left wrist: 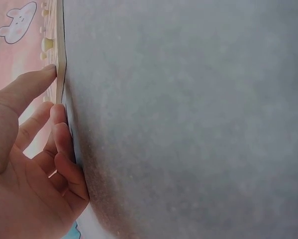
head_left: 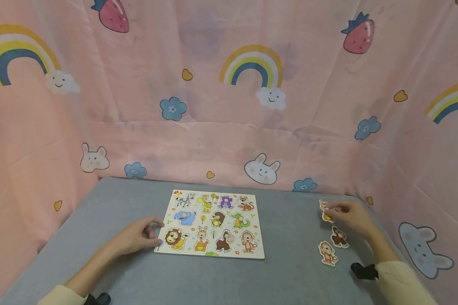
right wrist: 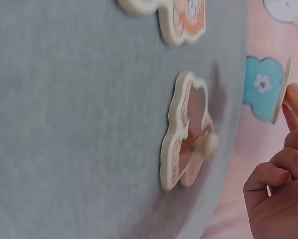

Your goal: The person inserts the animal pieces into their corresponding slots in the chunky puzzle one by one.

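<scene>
My left hand (head_left: 139,235) is at the left edge of a wooden animal puzzle board (head_left: 213,250), holding it with the thumb and index finger. In the left wrist view the board's edge (left wrist: 61,50) meets my thumb, and the other fingers curl beside it. Over at the table's right, my right hand (head_left: 352,218) pinches a kangaroo puzzle piece (head_left: 325,212). That piece (right wrist: 282,92) appears edge-on in the right wrist view, its knob hidden by the fingers. Nearer me lie a brown horse piece (head_left: 339,237) with a knob and a monkey piece (head_left: 328,253).
The grey table (head_left: 229,279) carries the board left of centre and the loose pieces to the right. A pink printed curtain (head_left: 213,140) surrounds its back and sides. Several animal pictures, such as a lion (head_left: 175,239), cover the board.
</scene>
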Tool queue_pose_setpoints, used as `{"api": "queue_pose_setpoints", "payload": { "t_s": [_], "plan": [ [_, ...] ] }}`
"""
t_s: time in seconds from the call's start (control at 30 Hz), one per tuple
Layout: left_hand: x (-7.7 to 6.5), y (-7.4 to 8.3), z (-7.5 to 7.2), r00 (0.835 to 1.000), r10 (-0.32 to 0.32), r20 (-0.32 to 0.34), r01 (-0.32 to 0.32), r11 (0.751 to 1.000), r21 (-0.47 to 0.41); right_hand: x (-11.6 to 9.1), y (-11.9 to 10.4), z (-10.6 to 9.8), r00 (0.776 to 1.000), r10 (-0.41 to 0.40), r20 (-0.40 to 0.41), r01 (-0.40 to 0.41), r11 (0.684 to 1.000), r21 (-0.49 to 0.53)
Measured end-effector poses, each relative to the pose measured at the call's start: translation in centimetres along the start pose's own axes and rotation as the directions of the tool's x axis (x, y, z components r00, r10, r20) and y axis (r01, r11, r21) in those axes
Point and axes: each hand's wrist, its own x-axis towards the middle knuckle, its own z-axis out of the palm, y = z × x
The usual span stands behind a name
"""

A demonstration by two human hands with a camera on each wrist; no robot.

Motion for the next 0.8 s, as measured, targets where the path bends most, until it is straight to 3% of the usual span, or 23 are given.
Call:
{"api": "queue_pose_setpoints", "payload": {
  "t_s": [0.5,0.8],
  "plan": [
    [0.1,-0.3,0.2,1.0,-0.009,-0.008,0.009,1.0,0.011,0.0,-4.3,1.6,0.994,-0.107,-0.012,0.108,0.99,0.089],
    [0.0,-0.2,0.2,1.0,-0.008,-0.013,0.008,1.0,0.022,0.7,-7.3,3.7,0.986,-0.165,0.039,0.156,0.974,0.167]
  ]
}}
